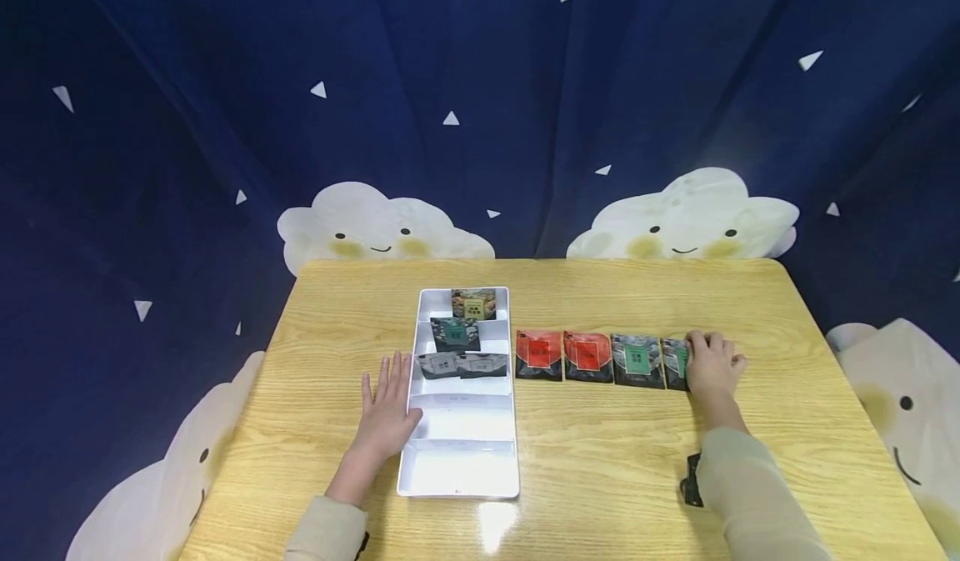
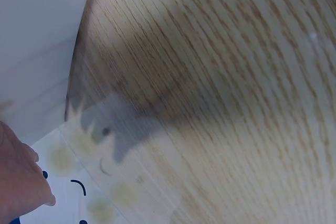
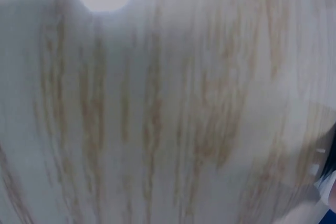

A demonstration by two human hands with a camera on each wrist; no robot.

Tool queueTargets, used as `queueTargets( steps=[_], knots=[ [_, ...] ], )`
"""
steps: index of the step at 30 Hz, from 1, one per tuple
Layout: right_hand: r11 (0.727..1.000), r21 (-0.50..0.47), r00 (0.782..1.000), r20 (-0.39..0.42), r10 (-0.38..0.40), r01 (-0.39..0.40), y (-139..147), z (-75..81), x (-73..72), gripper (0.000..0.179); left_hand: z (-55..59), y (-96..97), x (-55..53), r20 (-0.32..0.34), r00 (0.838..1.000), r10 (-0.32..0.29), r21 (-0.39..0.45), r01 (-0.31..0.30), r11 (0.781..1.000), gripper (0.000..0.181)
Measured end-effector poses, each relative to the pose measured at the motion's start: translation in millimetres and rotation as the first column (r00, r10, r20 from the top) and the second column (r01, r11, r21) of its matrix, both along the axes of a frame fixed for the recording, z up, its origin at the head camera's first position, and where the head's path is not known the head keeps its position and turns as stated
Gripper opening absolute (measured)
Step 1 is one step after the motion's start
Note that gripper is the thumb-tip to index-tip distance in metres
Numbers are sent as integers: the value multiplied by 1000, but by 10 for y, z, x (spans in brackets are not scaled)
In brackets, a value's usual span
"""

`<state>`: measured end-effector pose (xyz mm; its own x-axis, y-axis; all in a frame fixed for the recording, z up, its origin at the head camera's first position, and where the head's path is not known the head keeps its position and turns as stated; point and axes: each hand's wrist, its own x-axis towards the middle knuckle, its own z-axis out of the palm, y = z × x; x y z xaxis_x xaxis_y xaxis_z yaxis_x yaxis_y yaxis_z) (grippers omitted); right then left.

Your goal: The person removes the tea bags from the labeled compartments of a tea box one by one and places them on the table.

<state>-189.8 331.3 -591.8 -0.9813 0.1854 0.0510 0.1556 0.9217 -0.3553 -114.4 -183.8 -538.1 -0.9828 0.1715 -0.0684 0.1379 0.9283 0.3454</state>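
Note:
My left hand (image 1: 388, 418) lies along the left wall of a white compartment tray (image 1: 457, 471), fingers straight and thumb over the rim. At the right end of a row of packets, my right hand (image 1: 712, 369) has bent fingers on a dark packet with a green label (image 1: 675, 363), gripping its right part and hiding it. Left of it lie another green-label packet (image 1: 637, 361) and two red packets, one in the middle (image 1: 588, 356) and one (image 1: 538, 354) beside the tray. In the right wrist view only a fingertip (image 3: 332, 195) and a dark edge show.
The tray's back compartments hold a yellow-label packet (image 1: 474, 304), a green-label packet (image 1: 455, 333) and two grey-label packets (image 1: 482, 365); its two front compartments show bare floors. A black object (image 1: 692, 482) shows beside the right sleeve. A dark blue curtain (image 1: 525, 86) hangs behind the wooden table (image 1: 600, 478).

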Motion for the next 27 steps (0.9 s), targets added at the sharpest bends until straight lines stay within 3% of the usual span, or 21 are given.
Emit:
queueTargets(
  steps=[12, 20, 27],
  knots=[
    [1000, -9, 999, 30, -15, 15, -33, 41, -2, 26, -3, 6, 19, -44, 999, -8, 59, 11, 998, 79],
    [1000, -4, 998, 66, -9, 9, 1, 47, -29, 30, 6, 13, -4, 4, 1000, 4, -12, -4, 1000, 79],
    [999, -4, 999, -7, -39, 39, -84, 186, -68, 31, 11, 6, 0, 17, 1000, -1, -10, 1, 1000, 79]
  ],
)
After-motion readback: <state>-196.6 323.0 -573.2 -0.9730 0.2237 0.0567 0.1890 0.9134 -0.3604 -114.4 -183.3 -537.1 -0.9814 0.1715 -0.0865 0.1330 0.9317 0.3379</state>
